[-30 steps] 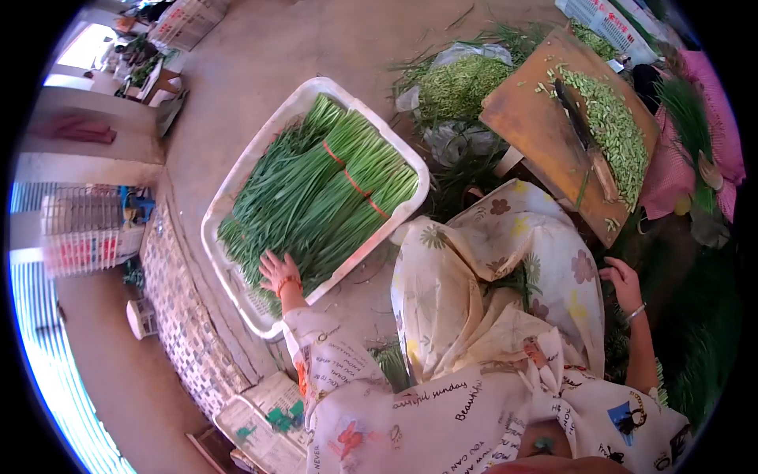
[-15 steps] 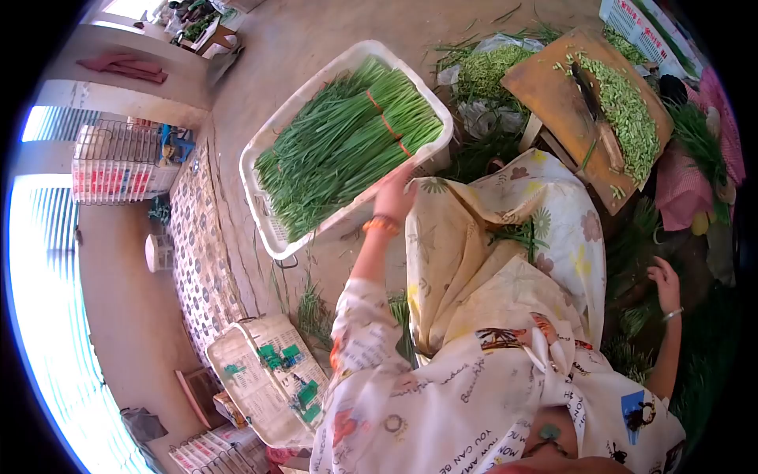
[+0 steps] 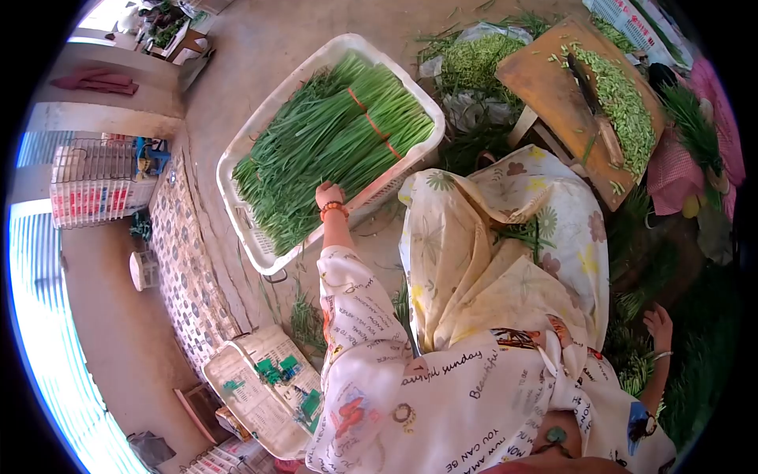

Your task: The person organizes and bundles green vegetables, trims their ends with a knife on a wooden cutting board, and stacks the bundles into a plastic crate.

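A white plastic crate (image 3: 242, 122) holds long green stalks (image 3: 316, 150), part of them bound by a red band (image 3: 372, 120). My left hand (image 3: 330, 194) is at the crate's near side, on the stalks, its fingers curled together; what they hold, if anything, is too small to make out. Low at the right, my right hand (image 3: 658, 323) hovers beside loose greens (image 3: 632, 367), its fingers apart and nothing visible in them. A patterned cloth (image 3: 474, 261) covers my lap.
A wooden board (image 3: 545, 87) carries a knife (image 3: 585, 84) and chopped green pieces (image 3: 628, 118). Another person's hand (image 3: 717, 181) holds greens at the far right. Newspaper-lined tray (image 3: 257, 363) lies lower left. Bagged greens (image 3: 478, 63) sit behind the crate.
My left hand first left the stalks for the crate's near rim, then came back onto them with fingers curled. My right hand has moved down, away from the board.
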`<state>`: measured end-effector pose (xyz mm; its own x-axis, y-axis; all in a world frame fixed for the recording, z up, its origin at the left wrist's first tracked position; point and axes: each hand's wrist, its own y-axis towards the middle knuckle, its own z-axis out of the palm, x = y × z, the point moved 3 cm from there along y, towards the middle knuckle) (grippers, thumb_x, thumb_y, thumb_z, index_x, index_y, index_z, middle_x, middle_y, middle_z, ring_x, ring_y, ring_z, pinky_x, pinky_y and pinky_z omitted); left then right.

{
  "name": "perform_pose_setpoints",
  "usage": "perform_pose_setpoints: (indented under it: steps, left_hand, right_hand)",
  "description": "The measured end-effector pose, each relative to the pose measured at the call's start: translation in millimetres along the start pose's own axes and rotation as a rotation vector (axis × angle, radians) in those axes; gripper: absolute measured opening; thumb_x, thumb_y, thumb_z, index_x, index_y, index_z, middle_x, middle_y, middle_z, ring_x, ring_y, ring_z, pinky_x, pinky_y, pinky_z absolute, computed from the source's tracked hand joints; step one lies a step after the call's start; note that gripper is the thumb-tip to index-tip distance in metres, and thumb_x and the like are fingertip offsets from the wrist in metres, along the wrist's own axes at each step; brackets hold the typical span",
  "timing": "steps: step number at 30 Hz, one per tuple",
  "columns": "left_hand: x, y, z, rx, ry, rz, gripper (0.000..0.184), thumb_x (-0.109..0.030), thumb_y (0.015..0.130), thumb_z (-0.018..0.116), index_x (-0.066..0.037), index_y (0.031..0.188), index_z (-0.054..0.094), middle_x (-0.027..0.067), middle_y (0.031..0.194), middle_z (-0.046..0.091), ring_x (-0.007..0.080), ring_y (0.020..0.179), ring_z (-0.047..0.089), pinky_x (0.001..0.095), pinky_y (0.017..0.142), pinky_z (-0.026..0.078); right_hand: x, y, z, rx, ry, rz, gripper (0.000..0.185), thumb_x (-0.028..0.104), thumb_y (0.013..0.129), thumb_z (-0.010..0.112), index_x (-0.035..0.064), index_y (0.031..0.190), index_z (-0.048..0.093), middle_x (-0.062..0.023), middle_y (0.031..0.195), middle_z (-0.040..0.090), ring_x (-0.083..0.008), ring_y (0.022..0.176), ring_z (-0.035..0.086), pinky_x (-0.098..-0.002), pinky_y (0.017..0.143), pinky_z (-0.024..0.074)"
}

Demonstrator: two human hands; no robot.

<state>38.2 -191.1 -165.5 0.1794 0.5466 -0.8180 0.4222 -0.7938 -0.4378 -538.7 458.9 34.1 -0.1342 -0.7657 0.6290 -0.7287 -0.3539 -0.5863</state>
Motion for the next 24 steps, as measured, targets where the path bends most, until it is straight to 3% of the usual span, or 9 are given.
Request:
perform_pose_setpoints:
  steps: [4,11,14,19,24]
  left_hand:
    - [-7.3,-0.6,9.3,0.077,-0.077,0.009,0.023,-0.007,0.072,0.061,0.000,0.093,0.056,0.0073,0.070,0.059,0.0125,0.051,0.055,0.0206,0.040,0.043]
    - [-16.1,-2.7,21.8,0.108,0.138,0.078,0.020,-0.017,0.073,0.061,0.000,0.084,0.060,0.0053,0.064,0.059,0.0102,0.049,0.054,0.0197,0.040,0.041]
    - [-13.9,2.1,29.7,0.114,-0.053,0.090,0.020,-0.019,0.072,0.061,-0.001,0.081,0.062,0.0050,0.061,0.059,0.0098,0.047,0.052,0.0212,0.041,0.041]
    - [-23.5,-5.7,41.1,0.182,0.301,0.161,0.024,-0.021,0.075,0.058,0.001,0.082,0.061,0.0060,0.063,0.060,0.0107,0.048,0.055,0.0210,0.044,0.043]
    - [-31.1,-10.4,49.0,0.309,0.378,0.166,0.025,-0.022,0.076,0.056,0.001,0.082,0.061,0.0070,0.063,0.060,0.0112,0.050,0.056,0.0221,0.046,0.044]
  right_hand:
    - [21.6,5.5,24.4,0.020,-0.064,0.002,0.040,0.025,0.085,0.047,0.0019,0.117,0.042,-0.0069,0.088,0.059,-0.0095,0.068,0.056,-0.0166,0.049,0.0388]
    - [23.8,-2.8,47.2,0.084,-0.095,0.075,0.043,0.027,0.083,0.050,0.0005,0.116,0.041,-0.0070,0.085,0.058,-0.0092,0.066,0.056,-0.0161,0.050,0.0381]
    - [18.5,-7.9,49.2,0.097,-0.096,0.103,0.043,0.028,0.083,0.050,0.0010,0.116,0.041,-0.0068,0.085,0.058,-0.0092,0.066,0.056,-0.0164,0.050,0.0381]
    - [7.9,-10.0,49.4,0.139,-0.092,0.121,0.044,0.029,0.083,0.050,0.0016,0.115,0.042,-0.0057,0.085,0.058,-0.0091,0.068,0.055,-0.0176,0.052,0.0385]
    - [8.6,-13.9,61.6,0.151,-0.085,0.125,0.043,0.029,0.082,0.049,0.0027,0.116,0.042,-0.0057,0.086,0.059,-0.0101,0.070,0.056,-0.0189,0.053,0.0396]
